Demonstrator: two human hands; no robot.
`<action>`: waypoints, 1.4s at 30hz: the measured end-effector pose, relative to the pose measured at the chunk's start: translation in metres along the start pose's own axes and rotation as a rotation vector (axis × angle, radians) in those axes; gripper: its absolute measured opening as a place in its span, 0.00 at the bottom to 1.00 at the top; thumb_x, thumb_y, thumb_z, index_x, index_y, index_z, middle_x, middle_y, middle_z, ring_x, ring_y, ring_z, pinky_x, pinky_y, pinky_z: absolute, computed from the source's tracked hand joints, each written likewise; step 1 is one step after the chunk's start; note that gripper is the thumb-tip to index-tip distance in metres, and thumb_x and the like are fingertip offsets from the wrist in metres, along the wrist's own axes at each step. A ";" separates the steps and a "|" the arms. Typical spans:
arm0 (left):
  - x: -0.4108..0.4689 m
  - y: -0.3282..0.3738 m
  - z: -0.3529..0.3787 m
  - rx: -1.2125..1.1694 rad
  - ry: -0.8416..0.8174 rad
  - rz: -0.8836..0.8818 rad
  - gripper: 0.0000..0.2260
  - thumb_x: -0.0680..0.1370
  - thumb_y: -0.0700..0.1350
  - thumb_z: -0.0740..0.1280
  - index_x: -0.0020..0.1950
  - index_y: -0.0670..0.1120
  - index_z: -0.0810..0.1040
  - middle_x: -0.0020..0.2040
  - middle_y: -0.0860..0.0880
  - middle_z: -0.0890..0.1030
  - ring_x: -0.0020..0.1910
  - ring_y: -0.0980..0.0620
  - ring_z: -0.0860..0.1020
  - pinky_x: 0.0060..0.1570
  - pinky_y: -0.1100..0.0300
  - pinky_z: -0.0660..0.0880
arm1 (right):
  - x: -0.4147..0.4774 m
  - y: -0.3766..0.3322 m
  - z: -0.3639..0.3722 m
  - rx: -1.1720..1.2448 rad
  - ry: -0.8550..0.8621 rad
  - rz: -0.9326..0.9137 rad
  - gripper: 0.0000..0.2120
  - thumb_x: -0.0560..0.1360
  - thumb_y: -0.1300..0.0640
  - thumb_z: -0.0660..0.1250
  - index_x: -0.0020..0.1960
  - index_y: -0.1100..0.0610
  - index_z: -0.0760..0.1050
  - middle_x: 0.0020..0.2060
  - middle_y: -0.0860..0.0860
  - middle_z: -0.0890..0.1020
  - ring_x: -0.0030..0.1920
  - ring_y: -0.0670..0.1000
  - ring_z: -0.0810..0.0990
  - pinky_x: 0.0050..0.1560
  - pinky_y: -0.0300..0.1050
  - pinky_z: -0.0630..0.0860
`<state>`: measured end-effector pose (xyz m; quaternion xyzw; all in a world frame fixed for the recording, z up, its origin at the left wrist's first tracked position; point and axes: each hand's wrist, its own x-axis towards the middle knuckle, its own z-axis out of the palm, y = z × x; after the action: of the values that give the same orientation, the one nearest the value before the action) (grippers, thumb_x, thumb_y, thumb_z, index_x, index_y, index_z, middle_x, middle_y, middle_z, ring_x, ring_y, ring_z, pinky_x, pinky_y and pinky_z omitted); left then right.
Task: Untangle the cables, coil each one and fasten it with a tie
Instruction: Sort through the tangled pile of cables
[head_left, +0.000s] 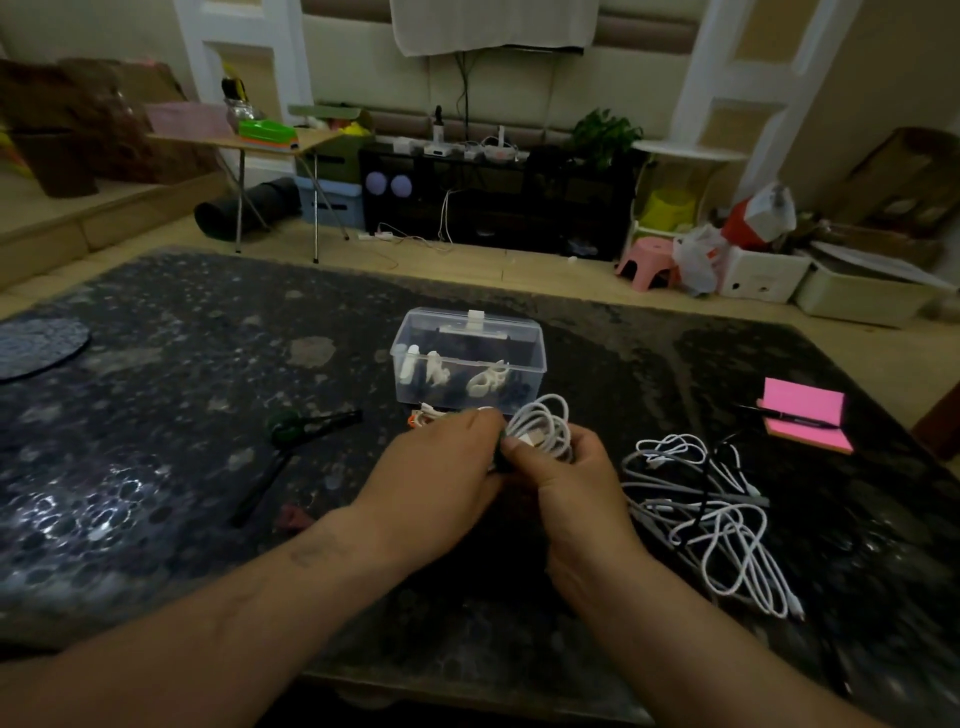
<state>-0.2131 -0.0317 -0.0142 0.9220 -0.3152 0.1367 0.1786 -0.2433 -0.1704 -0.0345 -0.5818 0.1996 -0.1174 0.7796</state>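
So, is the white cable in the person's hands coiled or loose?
Coiled: the white cable forms stacked loops, gripped between the left hand and right hand.

A coiled white cable (543, 428) is held between the left hand (441, 483) and the right hand (576, 483), a dark tie (501, 452) being pinched at it. A tangle of cables (701, 509) is seen right of the right hand, a clear box (467, 358) beyond both.
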 end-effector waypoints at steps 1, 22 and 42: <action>-0.001 0.000 0.003 0.026 -0.012 0.003 0.12 0.82 0.56 0.66 0.62 0.52 0.72 0.58 0.53 0.80 0.56 0.49 0.79 0.50 0.49 0.77 | -0.002 0.003 0.000 -0.001 0.006 0.007 0.22 0.68 0.58 0.83 0.58 0.49 0.80 0.49 0.53 0.89 0.52 0.58 0.89 0.58 0.64 0.84; -0.015 -0.033 -0.010 0.016 -0.454 0.017 0.17 0.79 0.55 0.68 0.54 0.55 0.60 0.54 0.47 0.81 0.50 0.43 0.81 0.39 0.53 0.68 | -0.002 -0.014 -0.023 -0.873 -0.478 -0.358 0.10 0.78 0.44 0.74 0.48 0.48 0.78 0.39 0.45 0.85 0.38 0.44 0.83 0.38 0.42 0.77; -0.010 -0.056 -0.002 0.154 -0.465 0.041 0.18 0.78 0.64 0.68 0.56 0.54 0.69 0.58 0.50 0.81 0.57 0.44 0.80 0.46 0.51 0.72 | 0.022 0.002 -0.027 -1.009 -0.587 -0.294 0.09 0.78 0.42 0.74 0.53 0.45 0.80 0.45 0.43 0.86 0.45 0.40 0.83 0.49 0.43 0.80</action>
<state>-0.1853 0.0160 -0.0293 0.9329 -0.3552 -0.0518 0.0274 -0.2359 -0.2024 -0.0468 -0.9095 -0.0752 0.0507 0.4056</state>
